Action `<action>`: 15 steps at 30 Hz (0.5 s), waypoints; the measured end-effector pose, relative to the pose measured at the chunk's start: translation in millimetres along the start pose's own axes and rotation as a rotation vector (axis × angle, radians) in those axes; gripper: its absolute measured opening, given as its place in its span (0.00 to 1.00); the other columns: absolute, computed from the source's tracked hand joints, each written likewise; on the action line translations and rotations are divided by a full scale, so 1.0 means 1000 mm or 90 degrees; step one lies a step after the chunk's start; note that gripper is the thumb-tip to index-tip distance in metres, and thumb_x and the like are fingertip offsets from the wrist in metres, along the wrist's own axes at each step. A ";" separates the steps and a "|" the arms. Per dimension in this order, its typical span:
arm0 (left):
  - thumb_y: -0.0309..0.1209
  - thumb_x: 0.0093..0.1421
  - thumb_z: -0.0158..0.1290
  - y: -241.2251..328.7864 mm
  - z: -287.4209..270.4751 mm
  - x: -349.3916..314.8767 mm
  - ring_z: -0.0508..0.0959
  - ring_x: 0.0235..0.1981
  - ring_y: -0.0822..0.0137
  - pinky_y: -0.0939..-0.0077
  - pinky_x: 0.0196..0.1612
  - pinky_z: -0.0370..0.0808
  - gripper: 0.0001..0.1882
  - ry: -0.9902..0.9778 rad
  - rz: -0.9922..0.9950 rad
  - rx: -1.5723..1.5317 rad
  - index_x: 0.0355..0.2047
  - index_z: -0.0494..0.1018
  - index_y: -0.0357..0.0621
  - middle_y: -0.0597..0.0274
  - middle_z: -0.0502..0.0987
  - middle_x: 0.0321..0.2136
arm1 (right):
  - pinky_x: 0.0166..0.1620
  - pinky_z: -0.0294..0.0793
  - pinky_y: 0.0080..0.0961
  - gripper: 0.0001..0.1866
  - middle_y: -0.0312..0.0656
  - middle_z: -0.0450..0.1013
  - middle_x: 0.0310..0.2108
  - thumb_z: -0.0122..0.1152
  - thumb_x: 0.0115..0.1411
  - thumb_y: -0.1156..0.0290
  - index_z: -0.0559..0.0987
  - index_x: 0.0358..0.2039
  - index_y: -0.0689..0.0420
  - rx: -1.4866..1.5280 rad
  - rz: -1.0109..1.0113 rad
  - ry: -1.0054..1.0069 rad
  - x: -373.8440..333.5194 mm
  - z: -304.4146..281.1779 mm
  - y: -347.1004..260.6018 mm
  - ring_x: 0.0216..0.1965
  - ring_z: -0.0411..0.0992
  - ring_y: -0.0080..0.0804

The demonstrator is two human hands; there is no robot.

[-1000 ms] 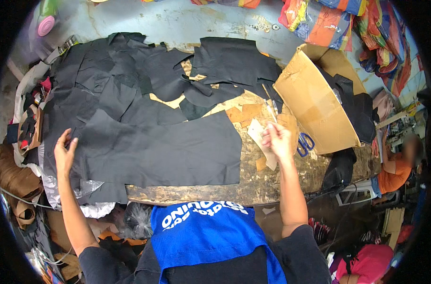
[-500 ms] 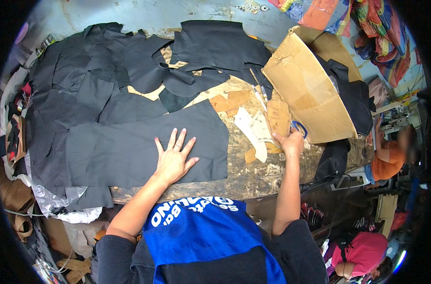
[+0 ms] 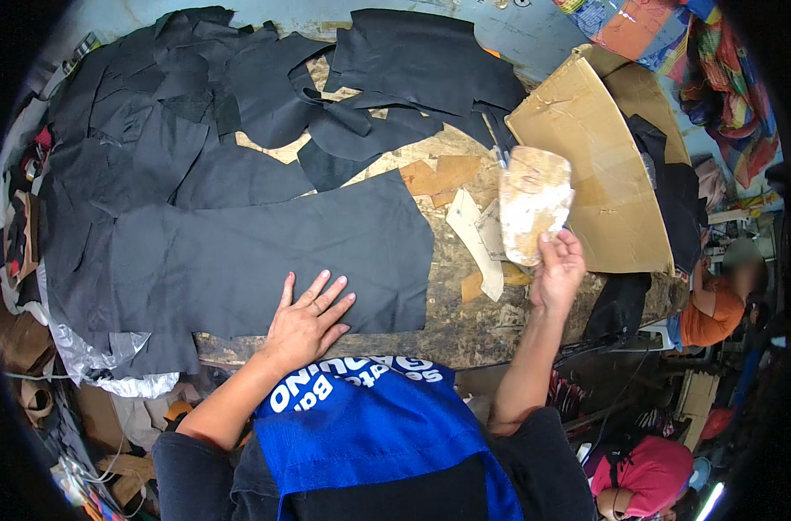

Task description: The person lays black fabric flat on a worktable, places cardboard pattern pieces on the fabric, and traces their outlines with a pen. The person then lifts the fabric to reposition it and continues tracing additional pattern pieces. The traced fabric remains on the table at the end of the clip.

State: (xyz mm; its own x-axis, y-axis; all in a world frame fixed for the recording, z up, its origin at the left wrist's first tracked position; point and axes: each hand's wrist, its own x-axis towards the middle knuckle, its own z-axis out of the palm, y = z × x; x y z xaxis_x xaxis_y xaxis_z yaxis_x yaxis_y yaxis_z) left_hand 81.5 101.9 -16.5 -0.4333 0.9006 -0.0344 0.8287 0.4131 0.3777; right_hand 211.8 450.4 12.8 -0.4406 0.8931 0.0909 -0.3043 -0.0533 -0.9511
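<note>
Right hand pinching oblong tan-white panel, maybe card, pointing lengthwise away, right of broad black sheet; left hand lying splayed atop

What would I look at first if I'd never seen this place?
Probably the big black leather-like sheets spread over the left and middle of the wooden table. Next, the bright blue apron at the bottom middle, and the flat brown-and-white piece in the right hand, near the cardboard box.
</note>
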 end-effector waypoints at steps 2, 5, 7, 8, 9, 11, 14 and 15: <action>0.42 0.57 0.53 -0.002 -0.001 -0.002 0.59 0.63 0.63 0.40 0.63 0.46 0.21 0.047 0.015 -0.043 0.51 0.72 0.54 0.67 0.65 0.58 | 0.39 0.75 0.24 0.15 0.43 0.73 0.33 0.59 0.54 0.84 0.67 0.40 0.61 0.013 0.072 -0.022 -0.008 0.016 0.008 0.33 0.73 0.27; 0.40 0.55 0.56 -0.005 -0.001 -0.009 0.63 0.60 0.63 0.44 0.63 0.49 0.19 0.066 0.025 -0.085 0.46 0.75 0.51 0.66 0.70 0.54 | 0.39 0.77 0.26 0.15 0.43 0.74 0.34 0.59 0.54 0.84 0.67 0.40 0.60 0.079 0.099 -0.013 -0.014 0.034 0.015 0.35 0.74 0.29; 0.39 0.53 0.57 -0.006 0.000 -0.016 0.66 0.59 0.62 0.46 0.63 0.50 0.18 0.071 0.029 -0.112 0.44 0.77 0.50 0.66 0.72 0.52 | 0.35 0.77 0.20 0.16 0.45 0.73 0.34 0.60 0.53 0.84 0.65 0.39 0.58 0.135 0.118 -0.021 -0.014 0.043 0.018 0.33 0.74 0.27; 0.38 0.52 0.58 -0.007 0.001 -0.020 0.67 0.58 0.62 0.46 0.63 0.51 0.17 0.075 0.030 -0.128 0.43 0.77 0.49 0.65 0.74 0.50 | 0.32 0.76 0.18 0.16 0.44 0.73 0.34 0.60 0.53 0.84 0.65 0.39 0.58 0.103 0.137 -0.017 -0.015 0.047 0.019 0.32 0.73 0.25; 0.37 0.51 0.59 -0.008 0.002 -0.024 0.68 0.58 0.61 0.47 0.63 0.51 0.16 0.075 0.029 -0.147 0.41 0.78 0.49 0.65 0.75 0.49 | 0.29 0.74 0.16 0.16 0.43 0.74 0.33 0.60 0.53 0.84 0.66 0.39 0.58 0.098 0.147 -0.032 -0.016 0.050 0.021 0.30 0.73 0.24; 0.36 0.51 0.59 -0.011 0.002 -0.031 0.69 0.57 0.61 0.47 0.62 0.52 0.15 0.086 0.040 -0.161 0.40 0.79 0.48 0.65 0.76 0.47 | 0.21 0.67 0.12 0.17 0.39 0.74 0.30 0.61 0.52 0.84 0.66 0.39 0.57 0.092 0.173 -0.052 -0.018 0.056 0.023 0.25 0.71 0.19; 0.34 0.51 0.59 -0.014 -0.002 -0.037 0.70 0.56 0.61 0.48 0.62 0.53 0.13 0.071 0.049 -0.183 0.38 0.79 0.48 0.65 0.77 0.46 | 0.20 0.67 0.11 0.17 0.39 0.74 0.30 0.62 0.51 0.84 0.67 0.39 0.58 0.056 0.210 -0.153 -0.027 0.062 0.027 0.24 0.71 0.19; 0.34 0.51 0.59 -0.015 -0.006 -0.038 0.70 0.56 0.61 0.48 0.62 0.53 0.13 0.044 0.046 -0.188 0.38 0.79 0.48 0.65 0.77 0.46 | 0.23 0.70 0.12 0.17 0.40 0.74 0.30 0.62 0.50 0.85 0.68 0.38 0.59 0.043 0.242 -0.188 -0.030 0.064 0.028 0.25 0.72 0.20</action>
State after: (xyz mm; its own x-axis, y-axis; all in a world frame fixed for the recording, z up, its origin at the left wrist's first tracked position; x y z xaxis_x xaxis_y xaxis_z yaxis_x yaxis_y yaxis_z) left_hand 83.7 61.1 -15.0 -0.4081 0.9109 0.0614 0.7235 0.2816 0.6303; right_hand 162.8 393.3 2.3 -0.7486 0.6409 -0.1698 -0.1253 -0.3882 -0.9130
